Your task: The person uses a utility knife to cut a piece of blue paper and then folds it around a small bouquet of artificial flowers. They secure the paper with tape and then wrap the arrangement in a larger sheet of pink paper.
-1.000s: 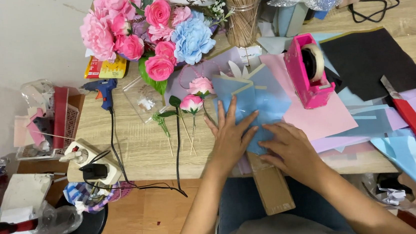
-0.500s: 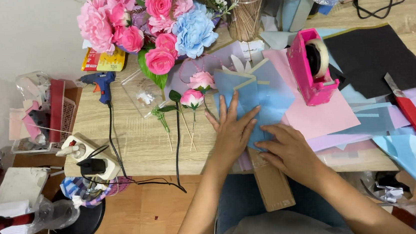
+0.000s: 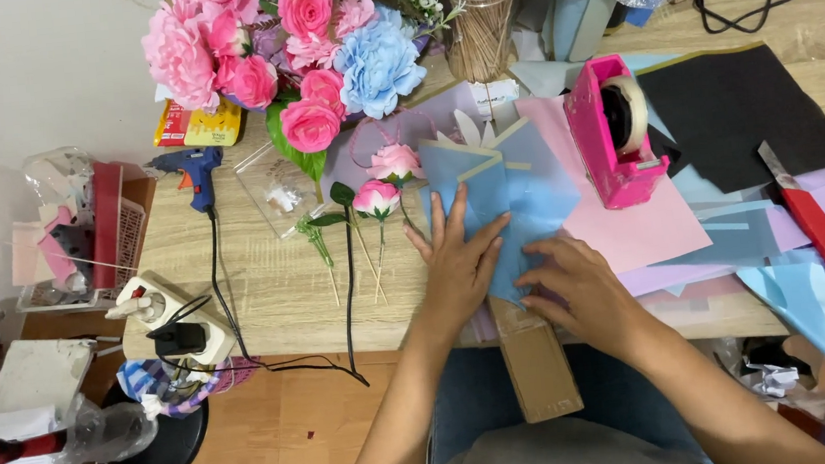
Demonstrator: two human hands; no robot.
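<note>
little had moved since the earlier pictures: both hands stayed pressed on the folded light blue paper (image 3: 505, 204), and only the camera had drifted slightly.

left hand (image 3: 460, 258) lay flat with fingers spread wide, palm down on the lower left part of the blue paper, holding nothing, only pinning it to the tabletop (image 3: 267, 275). right hand (image 3: 577, 287) rested just beside it, fingers curled loosely, fingertips on the paper's lower right edge; whether it pinched that edge or only pressed it, i could not tell.

the blue paper sat under and just ahead of both hands, its upper folds reaching away from the fingertips, with a brown cardboard strip (image 3: 535, 361) running out from beneath it toward the person's lap.

by its look the paper was thin, light and easily creased, likely to slide on the smooth sheets below, so it seemed best held by flat pressure near a fold or pinched gently at an edge.

to the left of the left hand lay two small pink paper roses (image 3: 383, 180) on stems. beyond the right hand stood a pink tape dispenser (image 3: 613, 140) on a pink paper sheet (image 3: 646, 226).
</note>
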